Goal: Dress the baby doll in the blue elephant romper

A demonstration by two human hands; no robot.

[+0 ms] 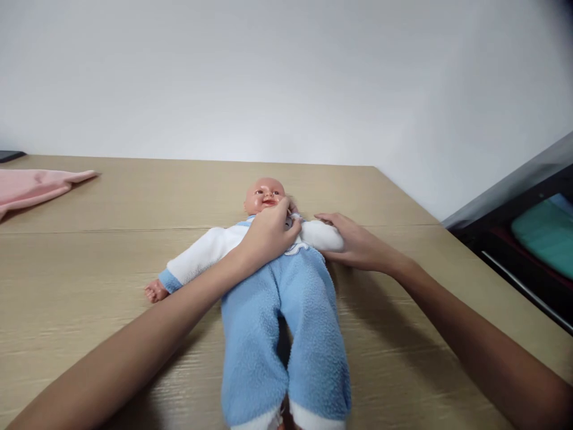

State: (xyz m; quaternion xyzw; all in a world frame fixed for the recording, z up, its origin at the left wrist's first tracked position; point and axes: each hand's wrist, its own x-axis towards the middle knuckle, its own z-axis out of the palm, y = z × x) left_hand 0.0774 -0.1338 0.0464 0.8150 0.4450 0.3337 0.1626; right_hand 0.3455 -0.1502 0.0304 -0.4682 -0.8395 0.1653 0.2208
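Note:
On the table lies a bald baby doll (265, 192) on its back, head away from me. It wears a fleece outfit (308, 298) with a white top and light blue legs. My left hand (271, 230) reaches across the doll's chest, its fingers closed on the outfit's fabric at the collar and shoulder, just below the chin. Around the end of the white sleeve (320, 235) on the right side, my right hand (358, 243) is curled; no doll hand shows there. The other sleeve (197, 254) stretches out left, with a doll hand (156, 291) coming from its blue cuff.
A pink cloth (36, 186) lies at the left of the wooden table (134, 191), with a dark flat object (11, 156) behind it. A white wall (224, 77) rises at the back. Beyond the right edge is a dark frame holding something teal (546, 236).

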